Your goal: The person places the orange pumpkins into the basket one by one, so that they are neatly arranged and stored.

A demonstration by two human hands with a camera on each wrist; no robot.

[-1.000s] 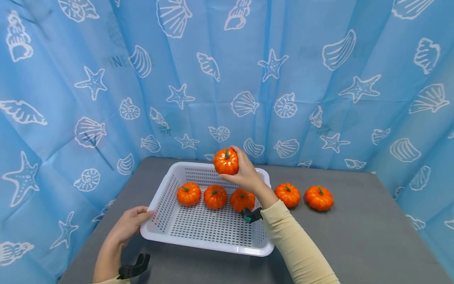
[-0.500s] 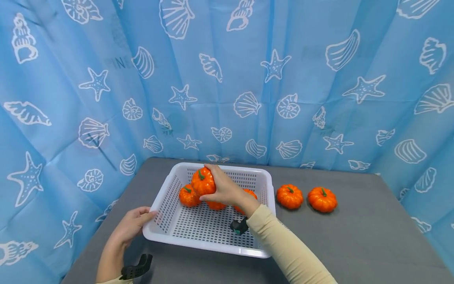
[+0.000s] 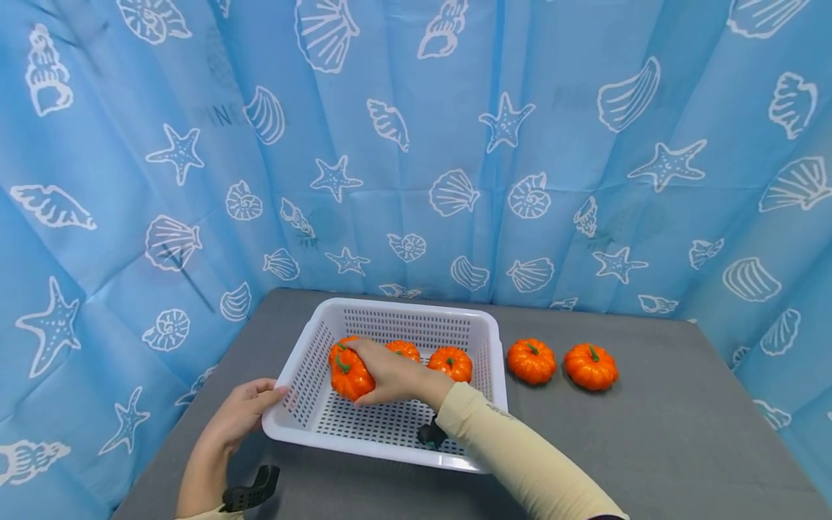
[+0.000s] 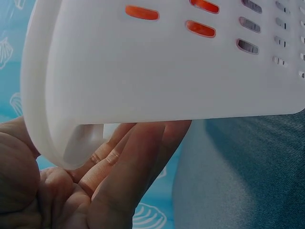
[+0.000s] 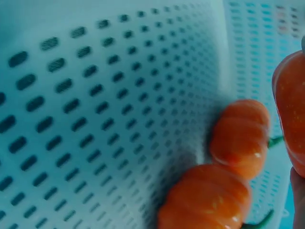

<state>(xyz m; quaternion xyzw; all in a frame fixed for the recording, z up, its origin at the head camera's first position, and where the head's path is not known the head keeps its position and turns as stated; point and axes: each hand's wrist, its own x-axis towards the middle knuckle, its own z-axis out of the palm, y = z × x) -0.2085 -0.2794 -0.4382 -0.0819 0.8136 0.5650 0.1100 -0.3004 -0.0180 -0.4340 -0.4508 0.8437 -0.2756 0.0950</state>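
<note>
R grip (image 3: 393, 372) was curled round a pumpkin (image 3: 351, 377) at the left end inside the basket (image 3: 390, 453), just nr side of a second pumpkin (image 3: 336, 352); L grip (image 3: 247, 408) held the basket's left edge. Prob. best: gentle lowering, basket steadied, release w/o knocks.

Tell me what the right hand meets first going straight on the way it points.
Likely the partly hidden pumpkin just beyond the held pumpkin, then the basket's left wall; depth is unclear.
</note>
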